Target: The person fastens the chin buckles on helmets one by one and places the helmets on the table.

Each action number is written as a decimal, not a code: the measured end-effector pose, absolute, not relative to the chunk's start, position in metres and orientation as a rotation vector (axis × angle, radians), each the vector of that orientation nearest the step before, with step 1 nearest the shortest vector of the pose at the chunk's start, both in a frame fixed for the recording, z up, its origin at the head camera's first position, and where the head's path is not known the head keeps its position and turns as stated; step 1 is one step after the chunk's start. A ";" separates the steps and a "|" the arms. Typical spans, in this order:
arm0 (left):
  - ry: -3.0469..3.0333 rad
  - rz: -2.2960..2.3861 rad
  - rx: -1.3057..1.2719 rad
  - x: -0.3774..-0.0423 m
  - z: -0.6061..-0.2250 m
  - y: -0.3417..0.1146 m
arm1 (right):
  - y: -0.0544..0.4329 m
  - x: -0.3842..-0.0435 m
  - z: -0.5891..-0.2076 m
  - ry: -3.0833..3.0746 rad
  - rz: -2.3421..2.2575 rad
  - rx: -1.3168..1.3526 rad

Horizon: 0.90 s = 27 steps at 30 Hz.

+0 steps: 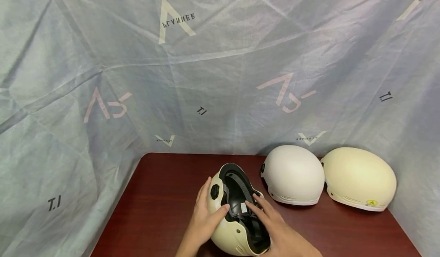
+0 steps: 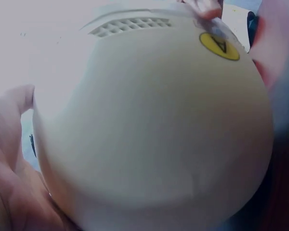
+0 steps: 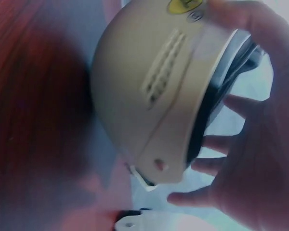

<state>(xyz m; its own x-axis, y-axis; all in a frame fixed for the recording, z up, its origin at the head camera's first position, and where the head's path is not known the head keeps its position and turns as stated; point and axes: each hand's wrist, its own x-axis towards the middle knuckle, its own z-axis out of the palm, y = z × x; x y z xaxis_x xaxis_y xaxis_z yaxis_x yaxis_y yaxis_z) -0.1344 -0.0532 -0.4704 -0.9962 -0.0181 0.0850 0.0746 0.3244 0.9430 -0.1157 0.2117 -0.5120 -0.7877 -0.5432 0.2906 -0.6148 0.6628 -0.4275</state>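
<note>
A cream helmet (image 1: pixel 227 234) lies tipped over between my hands, its black-lined inside facing up, with a white label (image 1: pixel 243 207) in it. My left hand (image 1: pixel 203 219) grips its left side, thumb over the rim and fingers along the outer shell beside a round black knob (image 1: pixel 214 191). On the right, my right hand (image 1: pixel 275 226) holds the front rim: the thumb presses the shell near a yellow sticker (image 3: pixel 183 5), and the other fingers spread over the opening. The left wrist view shows the smooth shell (image 2: pixel 154 125) with a patterned vent (image 2: pixel 132 27).
A white helmet (image 1: pixel 293 175) and another cream helmet (image 1: pixel 359 176) with a yellow sticker stand side by side at the back right of the dark red table (image 1: pixel 154 203). Grey printed sheeting (image 1: pixel 220 77) hangs behind the table and along its sides.
</note>
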 end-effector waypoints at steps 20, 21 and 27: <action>-2.532 -1.635 0.045 -0.136 -0.461 -0.043 | 0.178 -0.096 -0.469 -2.417 0.326 0.914; -2.536 -1.629 0.054 -0.136 -0.461 -0.043 | 0.176 -0.096 -0.469 -2.407 0.326 0.910; -2.555 -1.628 0.088 -0.134 -0.457 -0.042 | 0.170 -0.096 -0.470 -2.341 0.323 0.935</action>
<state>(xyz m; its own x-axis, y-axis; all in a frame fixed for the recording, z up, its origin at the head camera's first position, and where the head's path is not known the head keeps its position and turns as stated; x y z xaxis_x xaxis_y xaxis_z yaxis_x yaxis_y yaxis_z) -0.1341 -0.0419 -0.4566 -0.9921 -0.1086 0.0624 0.0107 0.4232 0.9060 -0.0957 0.1703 -0.4695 -0.5781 -0.5469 0.6055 -0.6905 0.7233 -0.0060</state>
